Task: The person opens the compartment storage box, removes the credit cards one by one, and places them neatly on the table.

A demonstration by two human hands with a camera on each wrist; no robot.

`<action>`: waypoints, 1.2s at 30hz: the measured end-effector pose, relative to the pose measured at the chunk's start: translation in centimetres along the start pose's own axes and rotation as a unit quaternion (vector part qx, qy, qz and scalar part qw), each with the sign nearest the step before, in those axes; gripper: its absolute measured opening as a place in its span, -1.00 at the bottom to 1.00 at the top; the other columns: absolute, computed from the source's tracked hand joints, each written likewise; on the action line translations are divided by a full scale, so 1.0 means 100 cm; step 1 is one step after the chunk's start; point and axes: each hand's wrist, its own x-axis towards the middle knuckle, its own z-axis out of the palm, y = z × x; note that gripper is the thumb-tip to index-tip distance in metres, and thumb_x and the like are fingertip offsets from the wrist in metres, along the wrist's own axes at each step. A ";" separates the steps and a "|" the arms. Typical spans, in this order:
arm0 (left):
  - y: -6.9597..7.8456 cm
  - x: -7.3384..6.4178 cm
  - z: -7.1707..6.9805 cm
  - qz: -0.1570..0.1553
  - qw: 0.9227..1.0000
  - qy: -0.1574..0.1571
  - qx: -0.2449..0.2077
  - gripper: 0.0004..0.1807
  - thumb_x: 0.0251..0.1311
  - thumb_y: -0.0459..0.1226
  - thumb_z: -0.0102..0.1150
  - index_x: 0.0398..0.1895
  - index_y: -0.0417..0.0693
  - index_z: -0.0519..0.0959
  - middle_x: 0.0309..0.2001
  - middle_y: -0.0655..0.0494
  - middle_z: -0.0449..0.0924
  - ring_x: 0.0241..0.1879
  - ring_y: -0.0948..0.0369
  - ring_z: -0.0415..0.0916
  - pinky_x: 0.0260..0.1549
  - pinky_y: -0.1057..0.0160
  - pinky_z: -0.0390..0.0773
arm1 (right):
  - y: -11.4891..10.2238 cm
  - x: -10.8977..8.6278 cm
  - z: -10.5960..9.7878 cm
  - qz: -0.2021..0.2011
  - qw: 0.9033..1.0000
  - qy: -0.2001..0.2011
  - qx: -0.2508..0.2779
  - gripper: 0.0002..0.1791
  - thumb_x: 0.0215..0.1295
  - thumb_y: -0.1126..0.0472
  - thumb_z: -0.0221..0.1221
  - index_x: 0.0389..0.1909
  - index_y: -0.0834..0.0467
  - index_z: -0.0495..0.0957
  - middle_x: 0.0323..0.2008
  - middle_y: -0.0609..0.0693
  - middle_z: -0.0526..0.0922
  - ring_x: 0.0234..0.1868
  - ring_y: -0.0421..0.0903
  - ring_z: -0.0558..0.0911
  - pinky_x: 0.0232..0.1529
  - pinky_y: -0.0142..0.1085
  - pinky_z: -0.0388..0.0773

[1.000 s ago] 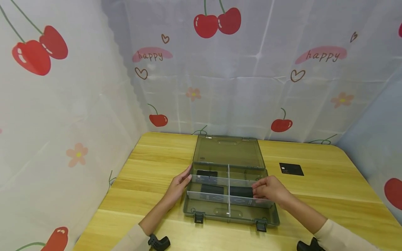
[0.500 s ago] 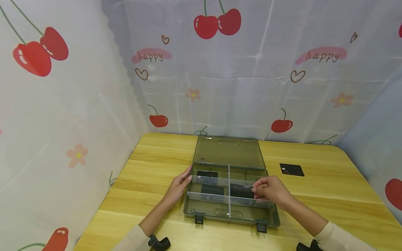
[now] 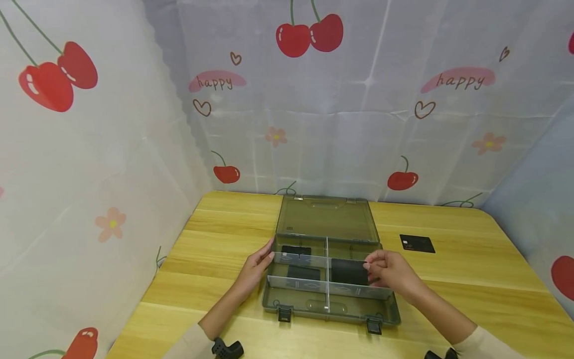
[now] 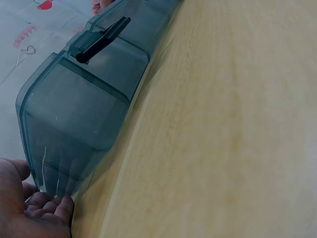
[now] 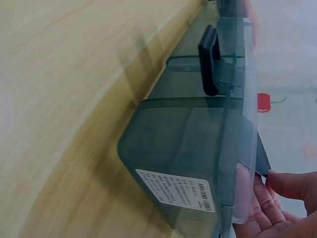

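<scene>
A smoky, see-through divided storage box (image 3: 309, 315) stands in the middle of the table, its lid (image 3: 327, 217) folded back. My left hand (image 3: 256, 271) holds the box's left side, thumb at the rim; in the left wrist view its fingers (image 4: 63, 210) lie against the outer wall. With thumb and fingers, my right hand (image 3: 392, 274) pinches the right edge of a black card (image 3: 349, 272), which stands tilted up in the middle right compartment. The right wrist view shows that card (image 5: 262, 157) rising above the rim. Two more black cards lie in the left back compartment (image 3: 296, 250) and left middle one (image 3: 304, 272).
A black card marked VIP (image 3: 417, 243) lies on the wooden table (image 3: 471, 259) right of the lid. Two black latches (image 3: 284, 314) hang at the box's front. A cherry-print curtain (image 3: 336, 134) closes off the back and sides.
My right hand has drawn the black card upward and slightly right, so more of it shows above the divider. The left hand keeps its place on the box.
</scene>
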 end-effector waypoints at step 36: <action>-0.003 0.001 0.001 0.012 1.000 0.006 0.004 -0.40 0.56 -0.18 0.00 0.56 -0.17 0.19 0.57 -0.03 0.07 0.55 -0.01 -0.03 0.44 0.01 0.15 | 0.004 -0.011 -0.038 -0.018 0.988 0.078 0.133 -0.62 0.44 0.32 0.21 0.19 0.41 0.50 -0.18 -0.11 0.75 -0.27 -0.11 0.65 -0.15 -0.12 0.76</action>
